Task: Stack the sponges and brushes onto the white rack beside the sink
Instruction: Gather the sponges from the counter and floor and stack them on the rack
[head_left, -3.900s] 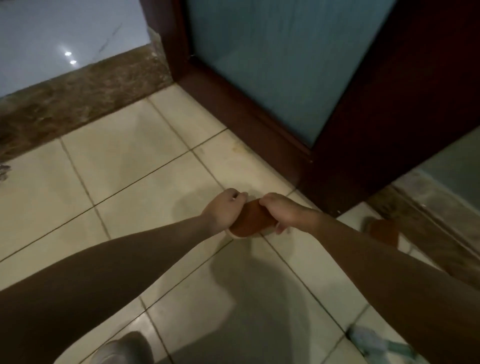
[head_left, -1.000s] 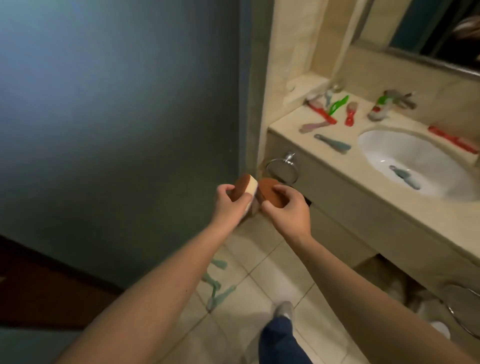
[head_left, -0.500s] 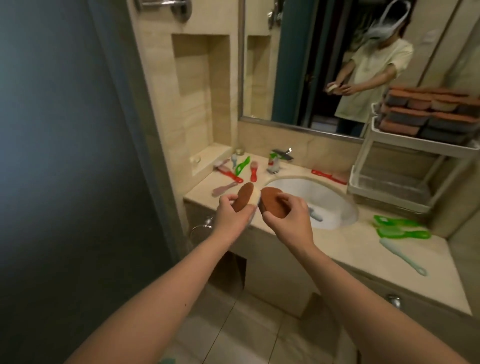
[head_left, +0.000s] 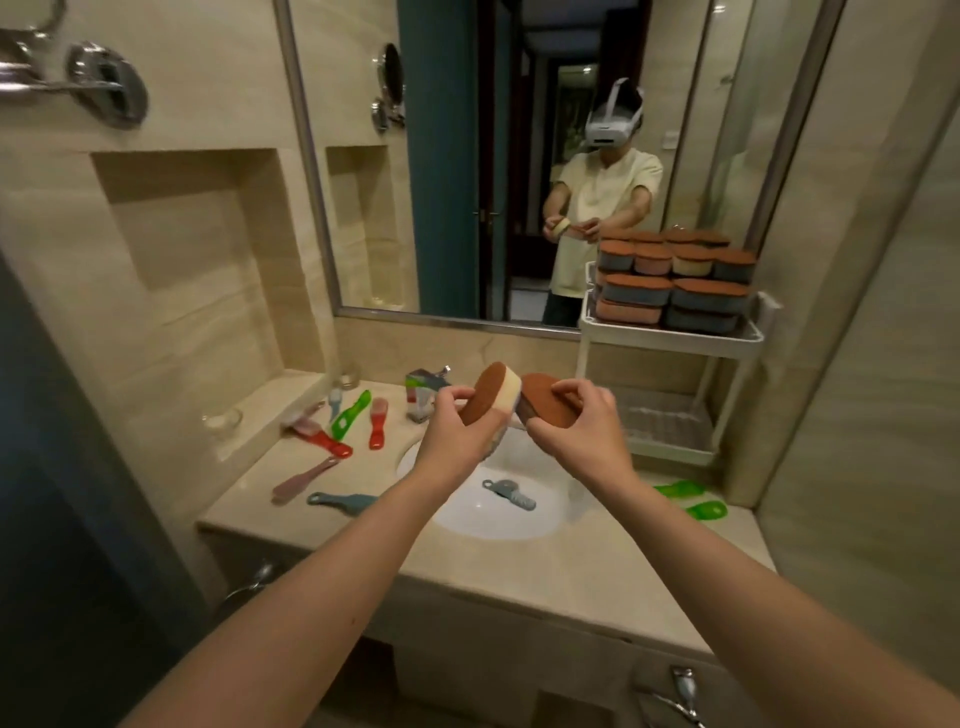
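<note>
My left hand (head_left: 457, 431) grips a cream sponge with a brown scrub face (head_left: 493, 392), tilted on edge above the sink. My right hand (head_left: 576, 426) holds a second brown-topped sponge (head_left: 545, 408) right beside it, the two nearly touching. The white two-tier rack (head_left: 670, 332) stands at the back right of the counter; its top shelf carries several stacked sponges (head_left: 675, 283), and its lower shelf (head_left: 665, 431) looks bare. Several brushes lie on the counter: red (head_left: 324, 440), green (head_left: 350, 414), pink (head_left: 304, 480) and blue (head_left: 340, 502) ones at left, green ones (head_left: 691, 499) at right.
A blue brush (head_left: 509, 492) lies in the white sink basin (head_left: 467, 512). The faucet (head_left: 423, 387) stands behind the sink. A mirror (head_left: 519, 156) shows a person wearing a headset. A wall niche (head_left: 192, 249) and its ledge are at left, a beige wall at right.
I went from picking a sponge off the floor by the door to standing at the sink. Both hands rose with a sponge each and came nearer the rack.
</note>
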